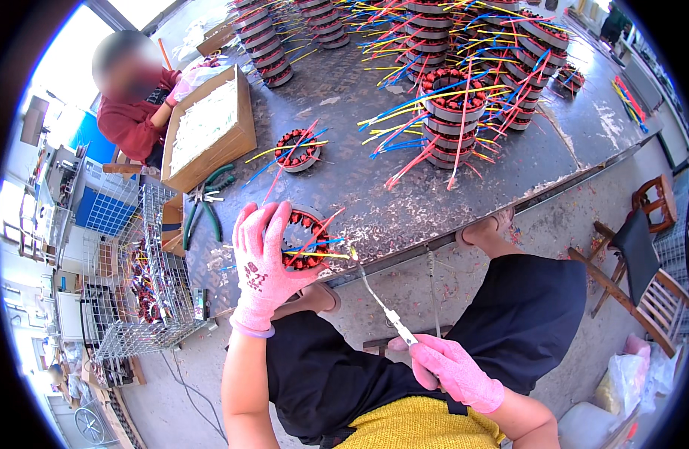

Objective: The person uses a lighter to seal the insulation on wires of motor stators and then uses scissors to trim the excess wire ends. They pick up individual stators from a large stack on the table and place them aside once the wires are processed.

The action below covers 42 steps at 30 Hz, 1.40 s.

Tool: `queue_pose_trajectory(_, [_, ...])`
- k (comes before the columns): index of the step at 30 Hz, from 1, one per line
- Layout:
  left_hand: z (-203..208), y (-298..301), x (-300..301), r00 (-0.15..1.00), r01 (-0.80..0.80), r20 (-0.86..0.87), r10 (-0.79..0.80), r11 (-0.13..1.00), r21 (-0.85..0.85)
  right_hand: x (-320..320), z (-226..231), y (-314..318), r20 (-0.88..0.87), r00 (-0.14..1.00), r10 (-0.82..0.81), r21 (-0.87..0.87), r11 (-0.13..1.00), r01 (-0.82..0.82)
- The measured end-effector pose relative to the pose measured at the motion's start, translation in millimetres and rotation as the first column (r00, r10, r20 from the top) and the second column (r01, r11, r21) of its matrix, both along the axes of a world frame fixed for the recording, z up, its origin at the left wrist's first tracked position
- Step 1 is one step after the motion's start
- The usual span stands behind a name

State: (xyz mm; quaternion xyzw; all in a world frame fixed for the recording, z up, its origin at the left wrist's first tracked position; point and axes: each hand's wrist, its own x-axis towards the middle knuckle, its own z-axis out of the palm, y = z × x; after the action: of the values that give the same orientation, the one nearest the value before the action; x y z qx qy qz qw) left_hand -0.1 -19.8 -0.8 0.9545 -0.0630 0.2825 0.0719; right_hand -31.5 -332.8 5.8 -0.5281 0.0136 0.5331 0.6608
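My left hand (260,258), in a pink glove, is closed around the left side of a ring-shaped motor stator (307,217) near the table's front edge. Red windings line this ring, and red, blue and yellow lead wires stick out of it. In my pink-gloved right hand (456,370) is a slim white tool (394,318) with a thin, slightly bent neck; its exact kind is unclear. The tool's bright yellow-orange tip meets the end of a yellow lead wire (325,255). A second stator (299,153) lies flat just beyond my left hand.
Stacked stators (450,123) with jutting wires fill the far table. Green-handled pliers (203,206) lie beside a cardboard box (239,112) at the left. A wire basket (165,262) stands below. Across the table, a person (135,112) in red works. A wooden chair (644,273) stands right.
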Motion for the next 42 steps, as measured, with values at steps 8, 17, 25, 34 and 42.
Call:
queue_pose_trajectory(8, [1,0,0,1.000,-0.004,-0.013,0.004,1.000,0.003,0,4,1,-0.021,1.000,-0.023,0.012,1.000,0.023])
queue_pose_trajectory(17, [1,1,0,1.000,0.000,-0.017,0.001,1.000,0.021,1,6,3,0.038,0.999,-0.005,-0.028,1.000,0.006])
queue_pose_trajectory(25, [1,1,-1,1.000,0.002,-0.023,-0.002,1.000,0.006,-1,3,3,0.048,0.999,-0.008,-0.015,1.000,0.008])
queue_pose_trajectory(34, [-1,1,0,1.000,0.012,-0.013,-0.012,1.000,0.012,4,10,3,0.025,1.000,0.012,-0.038,0.999,-0.011])
queue_pose_trajectory(42, [0,1,0,1.000,0.012,-0.013,-0.012,1.000,0.013,1,5,3,0.009,1.000,-0.028,-0.004,1.000,0.028])
